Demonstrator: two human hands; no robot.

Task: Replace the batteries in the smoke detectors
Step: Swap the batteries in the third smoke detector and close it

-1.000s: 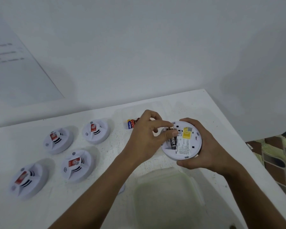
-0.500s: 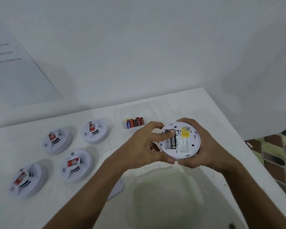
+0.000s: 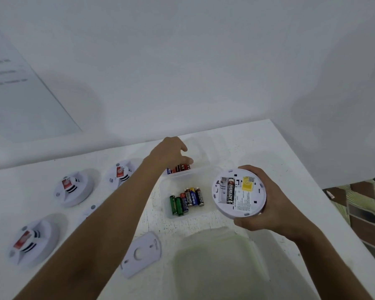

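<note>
My right hand (image 3: pixel 275 211) grips a white smoke detector (image 3: pixel 247 204) by its rim, back side up, above the table's right part. One black battery (image 3: pixel 230 190) sits in its open compartment, and the slot to its left is bare. My left hand (image 3: pixel 169 154) reaches over the far clear tray (image 3: pixel 201 169), its fingers spread down onto the batteries (image 3: pixel 180 167) inside. A nearer clear tray (image 3: pixel 167 191) holds several loose batteries (image 3: pixel 186 201), green, black and blue. A white mounting plate (image 3: pixel 142 254) lies flat near the front.
Three more smoke detectors lie face up at the left (image 3: pixel 74 187) (image 3: pixel 121 173) (image 3: pixel 33 241), and a further one is mostly hidden under my left forearm. A large clear container (image 3: pixel 219 263) stands at the front. The table's edge (image 3: pixel 325 191) runs along the right.
My left hand left the detector's battery compartment and moved back-left to the far battery tray. My right hand carried the detector slightly right, uncovering the nearer tray.
</note>
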